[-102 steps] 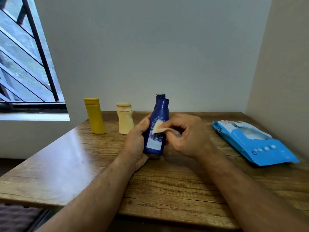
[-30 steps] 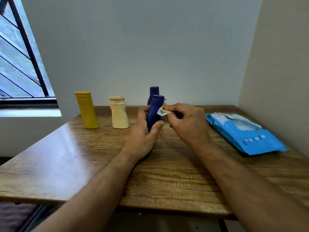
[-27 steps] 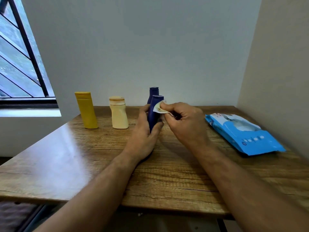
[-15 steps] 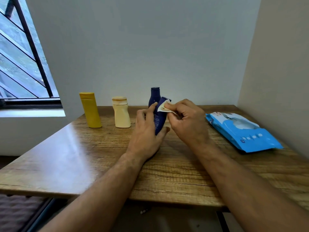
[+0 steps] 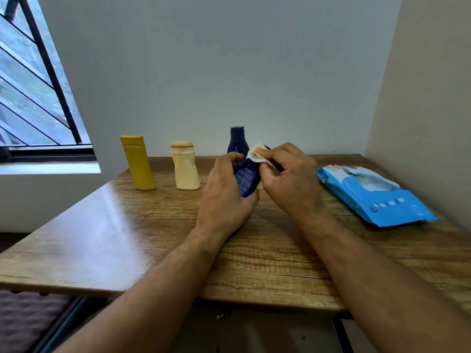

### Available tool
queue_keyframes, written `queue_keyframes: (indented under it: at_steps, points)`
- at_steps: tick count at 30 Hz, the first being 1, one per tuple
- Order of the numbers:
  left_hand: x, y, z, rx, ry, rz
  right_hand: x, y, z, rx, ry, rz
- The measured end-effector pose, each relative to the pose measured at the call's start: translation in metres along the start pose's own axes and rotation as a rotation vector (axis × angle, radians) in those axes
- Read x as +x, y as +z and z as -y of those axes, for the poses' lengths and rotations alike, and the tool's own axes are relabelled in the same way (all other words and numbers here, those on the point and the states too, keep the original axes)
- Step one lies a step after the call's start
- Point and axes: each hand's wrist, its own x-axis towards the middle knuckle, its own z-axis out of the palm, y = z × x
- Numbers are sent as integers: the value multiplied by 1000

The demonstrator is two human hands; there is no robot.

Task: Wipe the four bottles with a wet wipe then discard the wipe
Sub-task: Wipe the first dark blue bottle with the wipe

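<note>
A dark blue plastic bottle with small white print [image 5: 246, 178] is held tilted in the left hand [image 5: 225, 200], just above the brown wooden worktop [image 5: 127, 225]. The fingers [image 5: 226, 159] of that hand are wrapped round the left side of the bottle, and the thumb is pressed on its low end. A small folded white wet wipe [image 5: 256, 155] is pinched between the thumb and fingers of the right hand [image 5: 290, 179], and it is pressed on the top end of the held bottle.

Just behind the hands, near the far wall, a second dark blue plastic bottle with a flat cap [image 5: 237, 141] is stood upright. To its left a short cream plastic bottle with a round cap [image 5: 185, 169] is stood upright too. Further left a tall yellow plastic bottle with a flat top [image 5: 137, 163] is stood, leaning a little. The three standing bottles are set apart in a row along the far side of the worktop.

On the right side of the worktop a flat blue and white soft pack of wipes [image 5: 372, 197] is laid, well apart from the hands. A window with dark bars [image 5: 38, 85] is seen at the far left.
</note>
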Motion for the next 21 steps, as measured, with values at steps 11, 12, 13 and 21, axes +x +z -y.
queue_keyframes:
  at_steps: [11,12,13,21]
  points:
    - [1,-14,11,-822,-382,297,0,-1,-3,196,90,-15]
    - [2,-15,11,-870,-404,314,0,0,-3,194,89,-4]
    - [3,-15,12,-900,-423,323,0,0,-3,182,79,9]
    - [3,-16,8,-926,-448,334,0,4,-2,278,203,135]
